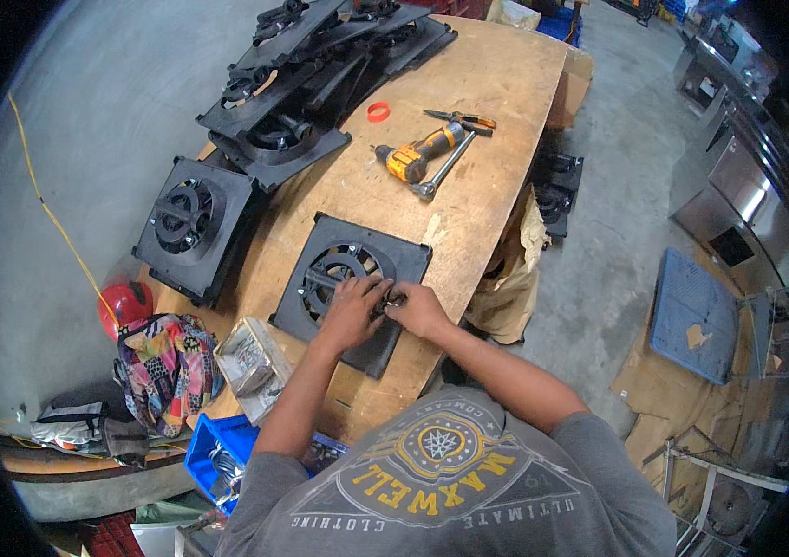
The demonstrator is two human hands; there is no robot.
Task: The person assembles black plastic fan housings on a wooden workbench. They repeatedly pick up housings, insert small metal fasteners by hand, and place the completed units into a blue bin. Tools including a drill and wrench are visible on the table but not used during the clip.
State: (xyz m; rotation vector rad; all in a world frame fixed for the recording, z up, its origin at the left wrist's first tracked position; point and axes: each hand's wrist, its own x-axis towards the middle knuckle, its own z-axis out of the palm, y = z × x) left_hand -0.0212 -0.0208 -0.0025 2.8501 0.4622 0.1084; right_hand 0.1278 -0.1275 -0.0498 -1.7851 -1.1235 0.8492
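A square black plastic frame (379, 243) with a round vented opening lies flat on the wooden table in front of me. My left hand (354, 309) rests over the near right part of its round opening, fingers bent toward the right hand. Right beside it, my right hand (416, 310) is closed, its fingertips pinched together at the ring's edge. Whatever sits between those fingertips is too small and too covered to make out. The fingers of both hands nearly meet.
Similar black frames (192, 223) stand stacked at the left and pile up (292, 139) at the far left. Beyond my work lie a yellow cordless drill (405, 163), a ratchet wrench (450, 167), pliers (469, 121) and a red ring (378, 112). A parts box (250, 357) and blue bin (201, 451) sit near left.
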